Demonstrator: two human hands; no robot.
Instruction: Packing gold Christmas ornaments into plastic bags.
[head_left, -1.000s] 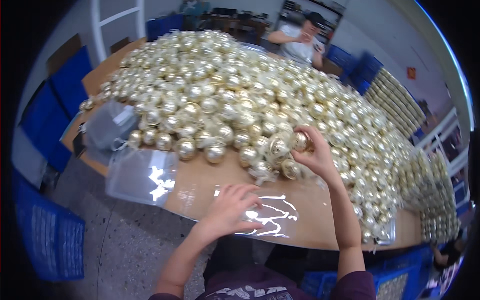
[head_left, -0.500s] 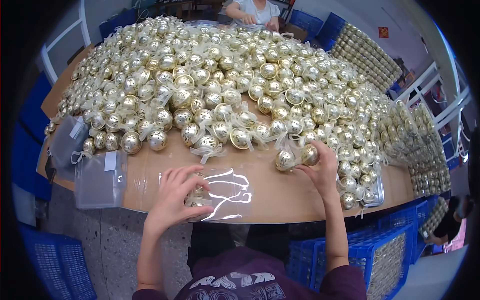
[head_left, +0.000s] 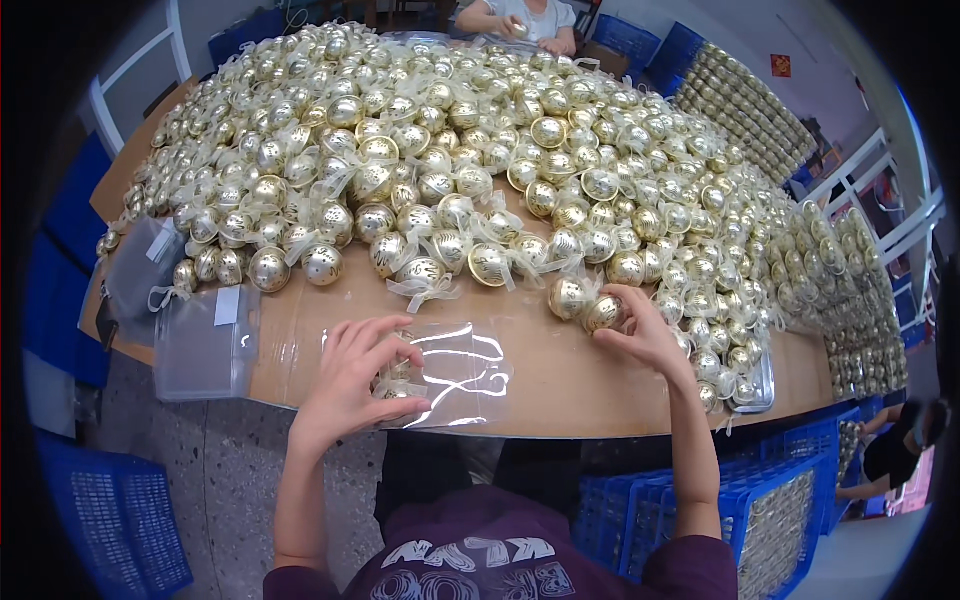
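Note:
A huge heap of gold ball ornaments [head_left: 470,150] with cream ribbons covers the brown table [head_left: 560,380]. My right hand [head_left: 640,330] grips one gold ball [head_left: 604,313] at the heap's near edge, next to another gold ball [head_left: 567,296]. My left hand [head_left: 350,385] rests on a clear plastic bag [head_left: 455,385] lying flat near the table's front edge. Its fingers press on the bag's left end, where a gold ball [head_left: 395,378] shows inside.
A stack of clear bags [head_left: 200,345] overhangs the table's left front edge, with another clear bag pile [head_left: 140,265] behind it. Another person [head_left: 515,18] works at the far side. Trays of gold balls [head_left: 850,300] stand at right. Blue crates [head_left: 770,500] sit below.
My left hand has closed in on the bag's left end, and a ball now shows inside the bag. My right hand still holds a ball at the heap's near edge.

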